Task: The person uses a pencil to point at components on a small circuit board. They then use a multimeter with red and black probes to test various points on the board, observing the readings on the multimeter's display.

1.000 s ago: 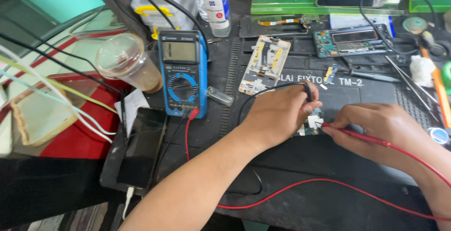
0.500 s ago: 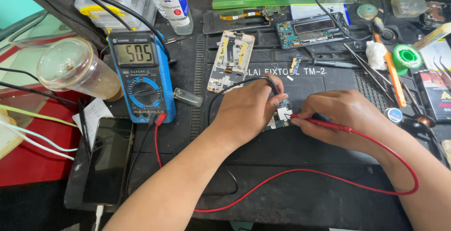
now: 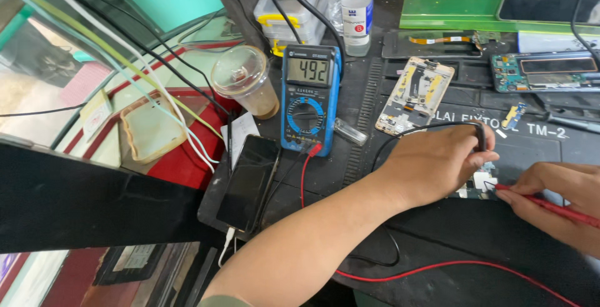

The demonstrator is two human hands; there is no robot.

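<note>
Both hands pinch probes: right hand (image 3: pixel 559 204) closed on the red probe (image 3: pixel 544 202), left hand (image 3: pixel 437 160) closed on the black probe (image 3: pixel 480 137), tips meeting on the small board (image 3: pixel 480 181) lying between the two grips on the black mat (image 3: pixel 437 232). To do it well, judging from this: brace both wrists on the mat, keep each tip on its own pad, don't bridge neighbours, hold steady until the reading settles. Red lead (image 3: pixel 450 268) loops below the grips; keep slack so it doesn't tug. Left of the left grip: phone (image 3: pixel 250 182), face dark. Beyond the grips: multimeter (image 3: pixel 309 98), display lit, then a stripped phone frame (image 3: pixel 414 94), cup (image 3: pixel 245 82), bottle (image 3: pixel 357 10).
</note>
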